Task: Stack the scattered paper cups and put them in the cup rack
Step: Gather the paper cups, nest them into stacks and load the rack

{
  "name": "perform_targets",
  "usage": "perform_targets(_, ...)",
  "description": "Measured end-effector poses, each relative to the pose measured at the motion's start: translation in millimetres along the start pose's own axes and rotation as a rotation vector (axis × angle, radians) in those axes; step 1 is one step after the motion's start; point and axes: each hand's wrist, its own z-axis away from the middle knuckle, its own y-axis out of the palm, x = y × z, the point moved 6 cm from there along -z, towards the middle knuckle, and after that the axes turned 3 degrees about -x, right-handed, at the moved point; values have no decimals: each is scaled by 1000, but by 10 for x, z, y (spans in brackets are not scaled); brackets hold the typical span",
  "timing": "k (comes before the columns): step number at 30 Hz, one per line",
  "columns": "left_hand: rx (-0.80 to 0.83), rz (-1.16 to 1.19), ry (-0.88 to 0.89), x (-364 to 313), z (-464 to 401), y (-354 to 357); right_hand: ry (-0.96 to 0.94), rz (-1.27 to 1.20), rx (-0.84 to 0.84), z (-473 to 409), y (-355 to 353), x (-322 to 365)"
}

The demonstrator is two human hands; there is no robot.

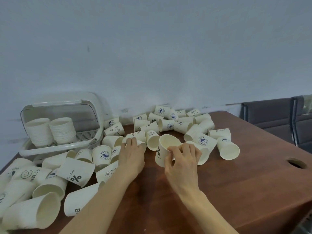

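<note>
Several cream paper cups point(228, 147) lie scattered on their sides across the brown table point(244, 183). My right hand point(183, 159) grips one cup point(164, 147) tilted up, its open mouth facing away from me. My left hand point(132, 154) reaches over a cup lying on its side point(141, 142), fingers curled on its rim. At the back left stands the clear plastic cup rack point(57, 147) with its lid raised. Two stacks of cups point(50, 130) sit inside it.
A large heap of cups point(33, 191) fills the near left corner. Another cluster point(173, 120) lies along the wall. A round cable hole point(296, 162) is in the table at the right. Dark chairs point(273, 115) stand beyond the right edge.
</note>
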Motion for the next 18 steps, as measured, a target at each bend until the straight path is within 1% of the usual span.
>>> perform_targets(4,-43,-55,-26,-11,-25,-69,-5,12,12,14,14,9)
perform_targets(7,-75,-51,-42,-3,-42,-160,-9,23,20,6,10,34)
perform_targets(12,-129,47,-106,106,27,-307,-24,29,34,13,-11,102)
perform_targets(18,-234,188,-158,331,238,-513,-52,20,34,124,-22,279)
